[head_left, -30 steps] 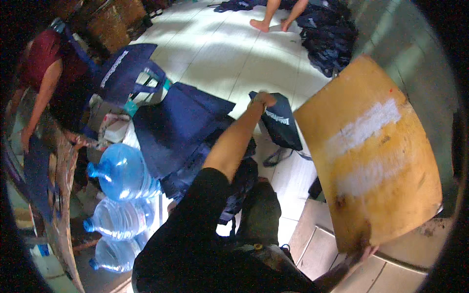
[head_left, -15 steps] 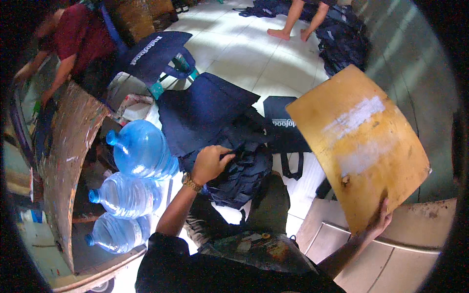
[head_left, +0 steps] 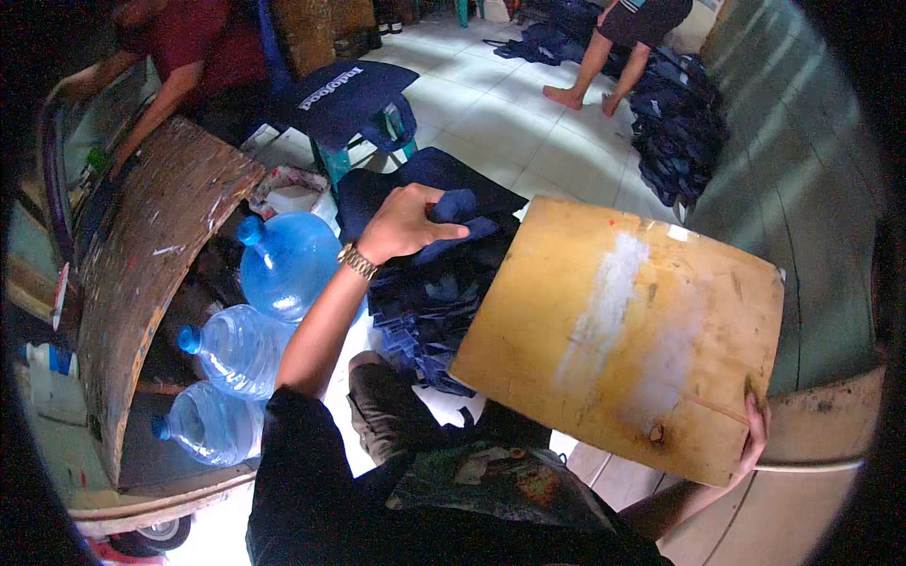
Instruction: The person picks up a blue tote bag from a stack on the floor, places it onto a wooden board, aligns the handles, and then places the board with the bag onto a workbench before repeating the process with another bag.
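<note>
My left hand [head_left: 404, 224], with a wristwatch on the wrist, is closed on a fold of a dark blue fabric bag [head_left: 460, 215] at the top of a stack of such bags [head_left: 425, 302] in front of my knees. My right hand [head_left: 752, 436] grips the lower right corner of a worn, yellowish wooden board [head_left: 623, 330] and holds it tilted above my lap, right of the stack. The board hides part of the stack.
Three large blue water jugs [head_left: 283, 259] lie on the floor at left beside a curved wooden table edge [head_left: 151, 274]. A person in red [head_left: 179, 57] works at back left. Another person's bare legs [head_left: 595, 66] stand by a pile of dark bags [head_left: 675, 123]. A stool [head_left: 363, 104] carries more bags.
My left hand drew back from a far bag to the stack and closed on its top bag. The board came lower and nearer to the stack.
</note>
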A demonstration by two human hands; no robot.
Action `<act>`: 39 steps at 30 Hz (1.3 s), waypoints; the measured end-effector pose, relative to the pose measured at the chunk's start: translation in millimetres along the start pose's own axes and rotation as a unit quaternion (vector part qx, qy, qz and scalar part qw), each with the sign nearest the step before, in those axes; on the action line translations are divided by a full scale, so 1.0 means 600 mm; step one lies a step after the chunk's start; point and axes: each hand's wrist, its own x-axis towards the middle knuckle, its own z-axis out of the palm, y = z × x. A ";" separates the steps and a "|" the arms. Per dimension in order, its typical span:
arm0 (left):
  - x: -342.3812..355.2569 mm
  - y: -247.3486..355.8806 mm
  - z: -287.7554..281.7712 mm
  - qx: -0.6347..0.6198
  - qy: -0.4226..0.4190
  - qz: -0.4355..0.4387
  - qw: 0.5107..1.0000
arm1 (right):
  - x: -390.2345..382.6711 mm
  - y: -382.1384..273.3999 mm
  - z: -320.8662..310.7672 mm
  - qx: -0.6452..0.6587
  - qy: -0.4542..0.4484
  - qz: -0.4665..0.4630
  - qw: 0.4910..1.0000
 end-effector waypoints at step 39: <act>-0.217 -0.368 0.200 -0.414 0.118 -0.371 0.823 | -0.086 0.157 0.280 0.171 -0.290 0.409 0.848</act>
